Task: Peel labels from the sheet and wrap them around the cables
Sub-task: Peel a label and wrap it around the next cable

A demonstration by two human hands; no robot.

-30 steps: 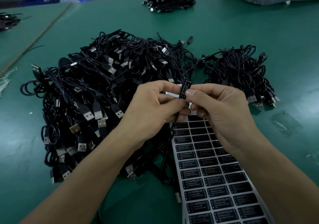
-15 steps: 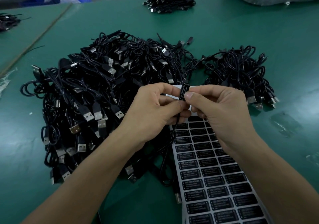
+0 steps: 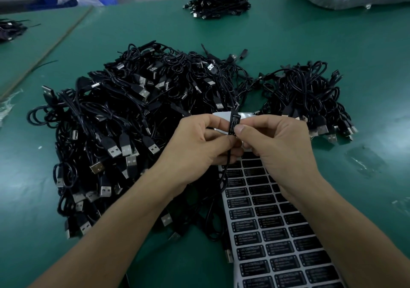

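Green bench mat (image 3: pixel 155 34) underlies everything. Nearest lies the label sheet (image 3: pixel 277 239); just above it, left hand (image 3: pixel 199 148) and right hand (image 3: pixel 279 148) both pinch one label (image 3: pixel 234 124) folded round a cable (image 3: pixel 224 174). Wrapping seems in hand; next, press the flaps together squarely. Beyond lie cable heaps (image 3: pixel 133 119).

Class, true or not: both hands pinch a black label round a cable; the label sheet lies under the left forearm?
No: in the head view the label sheet lies under the right forearm. The left hand and right hand pinch the black label round the cable.
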